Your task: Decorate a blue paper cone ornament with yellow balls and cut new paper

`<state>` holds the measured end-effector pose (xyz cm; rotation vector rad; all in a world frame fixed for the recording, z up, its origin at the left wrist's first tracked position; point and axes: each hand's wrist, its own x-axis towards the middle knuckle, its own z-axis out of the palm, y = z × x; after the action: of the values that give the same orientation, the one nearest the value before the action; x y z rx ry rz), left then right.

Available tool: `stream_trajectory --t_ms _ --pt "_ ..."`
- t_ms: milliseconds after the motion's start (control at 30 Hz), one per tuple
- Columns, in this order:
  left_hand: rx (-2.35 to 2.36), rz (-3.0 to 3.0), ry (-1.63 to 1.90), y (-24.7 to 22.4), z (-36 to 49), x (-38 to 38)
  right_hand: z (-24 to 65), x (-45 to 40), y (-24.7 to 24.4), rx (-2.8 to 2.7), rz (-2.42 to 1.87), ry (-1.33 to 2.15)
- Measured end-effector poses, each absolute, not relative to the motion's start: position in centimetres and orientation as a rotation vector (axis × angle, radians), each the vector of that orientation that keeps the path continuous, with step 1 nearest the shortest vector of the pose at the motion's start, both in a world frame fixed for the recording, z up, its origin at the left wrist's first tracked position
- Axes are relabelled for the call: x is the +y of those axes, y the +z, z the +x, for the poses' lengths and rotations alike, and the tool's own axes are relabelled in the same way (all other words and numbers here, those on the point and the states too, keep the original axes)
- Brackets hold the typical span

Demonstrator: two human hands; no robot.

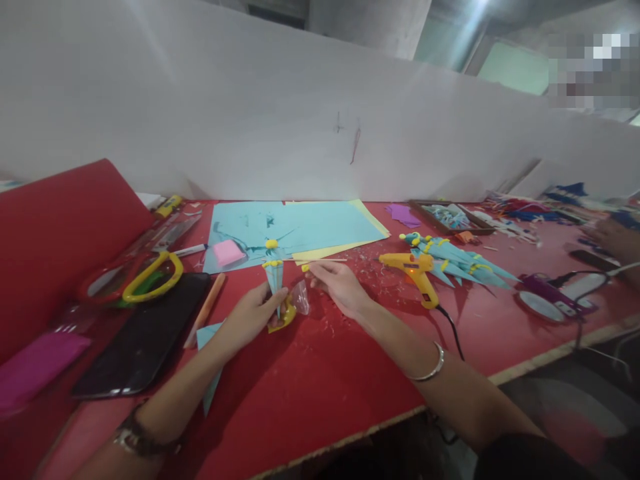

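My left hand (255,312) is closed around a light blue paper cone figure (275,283), upright, with a yellow ball at its top and a yellow band below. Beneath those fingers, a yellow clay-like lump (284,319) shows beside a clear plastic bag (301,297); whether the hand grips them, I cannot tell. My right hand (343,285) pinches a small yellow piece (305,268) just right of the figure. A thin wooden stick (325,260) runs along behind those fingertips; whether it is held is unclear.
An orange glue gun (413,272) lies at right, its cord trailing off the edge. Behind it are finished blue paper figures (455,257). Blue paper sheets (320,223) lie at the back. A phone (150,340) and yellow-handled scissors (155,280) occupy the left. Another person's hand (617,240) is far right.
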<state>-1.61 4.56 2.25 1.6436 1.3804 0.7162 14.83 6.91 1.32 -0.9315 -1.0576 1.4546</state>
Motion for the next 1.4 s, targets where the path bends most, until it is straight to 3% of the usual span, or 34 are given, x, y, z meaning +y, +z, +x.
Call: stream_trajectory --t_ms 1400 --pt "1.368 1.651 0.693 2.34 -1.62 4.51 14.68 6.86 1.33 -1.008 -0.945 1.445"
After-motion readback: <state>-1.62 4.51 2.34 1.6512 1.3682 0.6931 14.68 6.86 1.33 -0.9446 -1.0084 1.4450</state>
